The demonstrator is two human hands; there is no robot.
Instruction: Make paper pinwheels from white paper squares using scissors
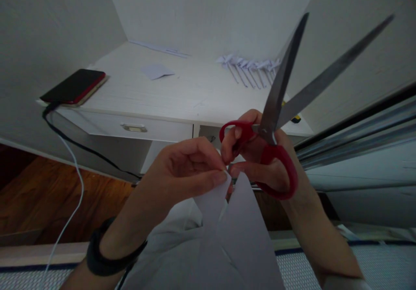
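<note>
My right hand (260, 160) is closed through the red handles of a pair of scissors (276, 121), whose long steel blades stand apart and point up and to the right. My left hand (185, 173), a dark band on its wrist, pinches the top edge of a white sheet of paper (240, 233). The sheet hangs down in front of me and has a slit at its top, between the two hands. My right fingers also touch the paper's top right corner.
A white desk (182, 95) with a drawer stands ahead. On it lie a red-edged phone (74, 86) with cables hanging off, a paper scrap (156, 70), and a row of several folded paper pieces (250, 67). Wooden floor lies to the left, a bed edge at the bottom.
</note>
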